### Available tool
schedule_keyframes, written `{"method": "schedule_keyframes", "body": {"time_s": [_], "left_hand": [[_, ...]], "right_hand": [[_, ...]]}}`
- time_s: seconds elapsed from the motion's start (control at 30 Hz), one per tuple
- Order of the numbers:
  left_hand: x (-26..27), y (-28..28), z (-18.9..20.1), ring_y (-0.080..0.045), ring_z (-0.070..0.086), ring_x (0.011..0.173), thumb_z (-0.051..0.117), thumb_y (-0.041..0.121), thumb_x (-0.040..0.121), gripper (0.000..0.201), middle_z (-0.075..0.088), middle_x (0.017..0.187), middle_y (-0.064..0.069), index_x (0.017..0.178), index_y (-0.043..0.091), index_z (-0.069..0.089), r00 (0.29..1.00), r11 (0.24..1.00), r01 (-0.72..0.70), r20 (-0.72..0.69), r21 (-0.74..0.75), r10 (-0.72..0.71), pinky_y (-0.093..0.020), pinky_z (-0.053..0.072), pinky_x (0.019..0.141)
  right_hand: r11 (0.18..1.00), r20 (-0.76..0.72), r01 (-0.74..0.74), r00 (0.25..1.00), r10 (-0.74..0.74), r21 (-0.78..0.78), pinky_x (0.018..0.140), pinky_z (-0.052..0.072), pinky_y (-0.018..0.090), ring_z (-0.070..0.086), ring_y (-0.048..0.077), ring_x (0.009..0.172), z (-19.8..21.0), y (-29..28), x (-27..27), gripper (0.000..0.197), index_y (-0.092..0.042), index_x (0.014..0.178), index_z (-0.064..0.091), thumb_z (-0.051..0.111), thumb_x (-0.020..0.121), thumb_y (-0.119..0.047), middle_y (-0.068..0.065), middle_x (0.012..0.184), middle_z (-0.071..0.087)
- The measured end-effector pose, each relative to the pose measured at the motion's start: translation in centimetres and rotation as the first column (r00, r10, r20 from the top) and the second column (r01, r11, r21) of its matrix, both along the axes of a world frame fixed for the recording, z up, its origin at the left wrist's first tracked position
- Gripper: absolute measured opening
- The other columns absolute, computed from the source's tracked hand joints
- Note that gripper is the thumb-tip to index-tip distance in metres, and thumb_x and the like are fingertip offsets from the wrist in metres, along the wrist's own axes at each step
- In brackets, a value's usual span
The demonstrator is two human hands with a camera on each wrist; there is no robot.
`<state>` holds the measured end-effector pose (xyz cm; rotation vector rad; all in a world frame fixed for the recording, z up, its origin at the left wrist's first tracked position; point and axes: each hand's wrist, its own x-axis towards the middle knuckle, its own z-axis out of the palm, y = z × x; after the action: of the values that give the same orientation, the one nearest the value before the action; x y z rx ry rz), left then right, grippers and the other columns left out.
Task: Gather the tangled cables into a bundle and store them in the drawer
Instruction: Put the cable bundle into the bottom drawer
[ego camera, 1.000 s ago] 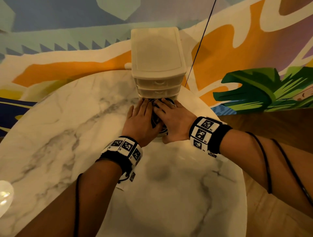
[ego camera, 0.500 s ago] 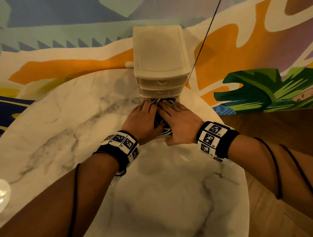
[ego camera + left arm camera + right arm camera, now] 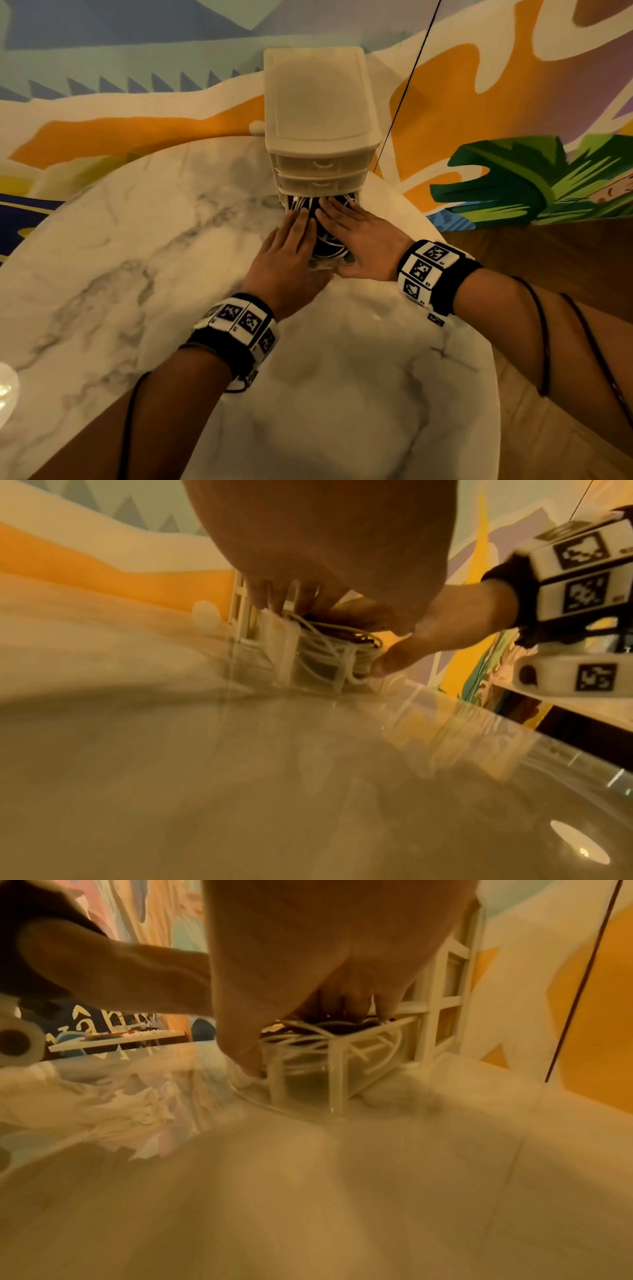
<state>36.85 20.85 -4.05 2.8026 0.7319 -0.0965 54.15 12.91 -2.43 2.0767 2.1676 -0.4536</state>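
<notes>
Both hands, left and right, press flat-fingered on the cables in the open drawer; closing it looks next.

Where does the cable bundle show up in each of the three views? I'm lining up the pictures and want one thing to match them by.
Head: cable bundle just above centre, in the open bottom drawer, between both hands.
Left wrist: centre, above the middle, white loops behind the clear drawer wall.
Right wrist: centre, above the middle, coils under the fingers.
Shared landmark: the white drawer unit behind the bundle.
</notes>
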Motion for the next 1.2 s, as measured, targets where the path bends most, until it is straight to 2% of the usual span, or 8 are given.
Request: {"method": "schedule_keyframes", "body": {"time_s": [0.2,0.3,0.47,0.57,0.67,0.77,0.97,1.2], "left_hand": [[0.0,0.7,0.0,-0.023,0.009,0.146,0.020,0.064,0.085,0.086,0.014,0.158,-0.010,0.150,0.008,0.013,0.999,0.998,0.030,-0.037,0.049,-0.028,-0.042,0.018,0.117],[0.2,0.6,0.6,-0.027,0.017,0.144,0.015,0.064,0.085,0.086,0.021,0.156,-0.013,0.148,0.006,0.020,0.998,0.991,0.049,-0.044,0.123,-0.044,-0.044,0.019,0.115],[0.3,0.7,0.7,-0.030,0.029,0.140,0.028,0.053,0.089,0.071,0.035,0.149,-0.015,0.141,0.005,0.037,0.987,0.973,0.147,-0.099,0.180,-0.130,-0.045,0.028,0.110],[0.7,0.4,0.1,-0.031,0.045,0.130,0.036,0.039,0.089,0.056,0.052,0.136,-0.014,0.134,0.007,0.048,0.978,0.956,0.211,-0.038,0.204,-0.207,-0.044,0.039,0.103],[1.6,0.0,0.3,-0.029,0.043,0.131,0.045,0.032,0.085,0.057,0.051,0.137,-0.012,0.137,0.007,0.043,0.972,0.958,0.233,-0.041,0.164,-0.230,-0.044,0.034,0.106],[1.9,0.4,0.4,-0.027,0.045,0.129,0.058,0.028,0.080,0.060,0.054,0.134,-0.010,0.135,0.007,0.046,0.972,0.959,0.237,-0.028,0.153,-0.235,-0.042,0.037,0.104],[1.6,1.0,0.9,-0.030,0.056,0.106,0.064,0.033,0.072,0.051,0.060,0.115,-0.011,0.115,0.007,0.059,0.962,0.947,0.218,0.109,0.236,-0.249,-0.041,0.046,0.088],[1.5,1.7,0.1,-0.030,0.056,0.114,0.046,0.036,0.082,0.053,0.061,0.117,-0.013,0.120,0.001,0.057,0.960,0.967,0.240,0.125,0.087,-0.250,-0.041,0.052,0.087]], "right_hand": [[0.997,-0.022,0.031,0.999,-0.029,0.069,0.120,0.010,0.041,0.003,0.021,0.147,-0.7,-1.2,-0.8,0.086,-0.014,0.151,0.008,0.052,0.087,-0.050,0.008,0.159,0.007],[0.974,-0.053,0.122,0.992,-0.114,0.193,0.111,0.027,0.046,0.028,0.030,0.141,-0.9,-2.5,-1.3,0.077,-0.014,0.144,0.036,0.066,0.080,-0.045,0.011,0.151,0.033],[0.882,-0.192,0.270,0.959,-0.210,0.386,0.089,0.051,0.044,0.054,0.034,0.113,-1.6,-4.4,-1.0,0.071,-0.004,0.131,0.050,0.075,0.075,-0.041,0.015,0.127,0.055],[0.909,-0.155,0.244,0.967,-0.202,0.337,0.097,0.046,0.041,0.047,0.033,0.124,-1.3,-3.7,-0.8,0.082,-0.003,0.139,0.041,0.072,0.076,-0.046,0.016,0.142,0.044],[0.966,-0.086,0.186,0.981,-0.173,0.179,0.110,0.029,0.038,0.013,0.023,0.146,-0.7,-2.4,-0.1,0.097,-0.009,0.150,0.016,0.048,0.078,-0.066,0.007,0.159,0.011],[0.990,-0.024,0.103,0.995,-0.101,0.093,0.114,0.021,0.035,-0.001,0.018,0.147,-0.5,-1.2,0.8,0.103,-0.013,0.151,0.002,0.038,0.077,-0.075,0.003,0.160,-0.002],[0.996,-0.051,0.074,0.996,-0.072,0.041,0.113,0.025,0.036,0.002,0.014,0.147,-0.8,-0.9,0.8,0.091,-0.016,0.152,0.005,0.037,0.085,-0.069,0.001,0.160,0.001],[0.992,0.018,0.064,0.998,-0.066,0.111,0.109,0.030,0.038,0.017,0.019,0.145,-0.9,-0.8,0.6,0.086,-0.011,0.149,0.020,0.019,0.085,-0.068,0.007,0.158,0.014]]}}
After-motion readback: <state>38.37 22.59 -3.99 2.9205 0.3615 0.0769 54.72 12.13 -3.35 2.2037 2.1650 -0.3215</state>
